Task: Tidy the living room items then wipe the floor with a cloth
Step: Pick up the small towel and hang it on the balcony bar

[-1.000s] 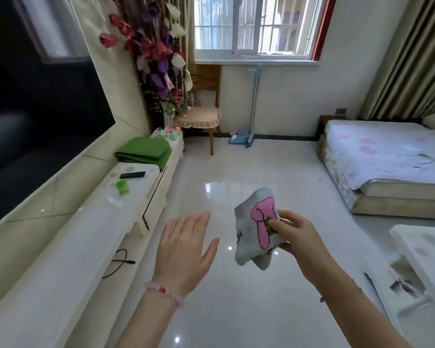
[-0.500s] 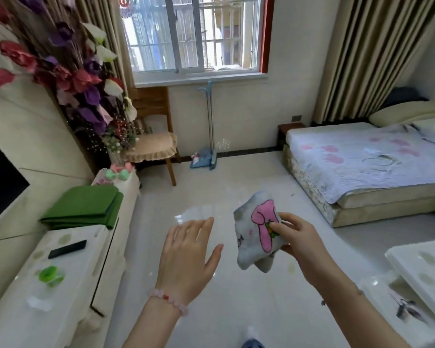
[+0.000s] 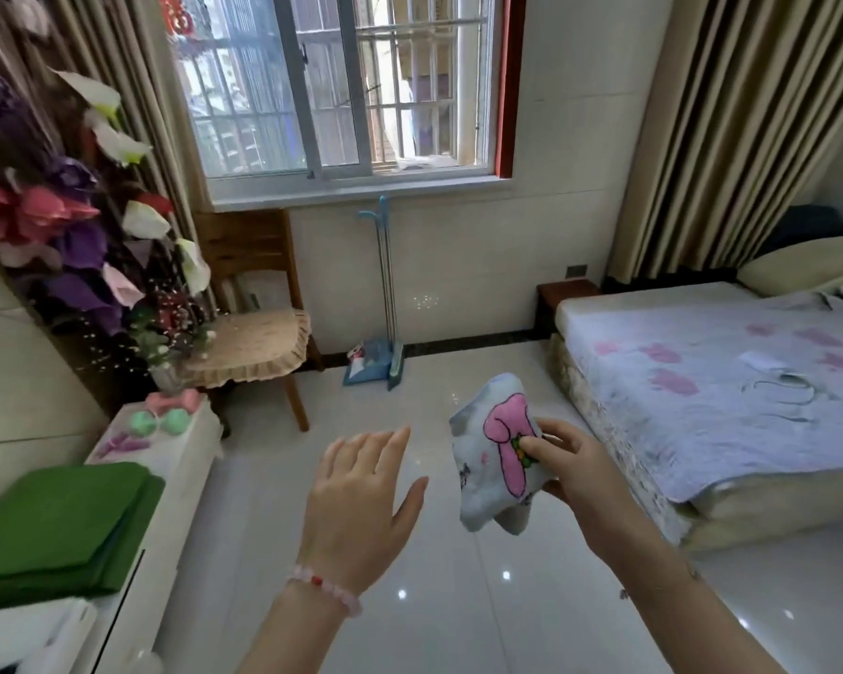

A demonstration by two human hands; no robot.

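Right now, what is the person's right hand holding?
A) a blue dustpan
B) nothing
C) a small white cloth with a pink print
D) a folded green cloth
C: the right hand pinches the small white cloth with the pink print between its fingers.

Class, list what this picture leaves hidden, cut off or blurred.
Head view: white cartoon-print cloth, partly covered by the right hand.
Head view: folded green fabric, cut off by the left edge.
Head view: red and purple artificial flowers, blurred.
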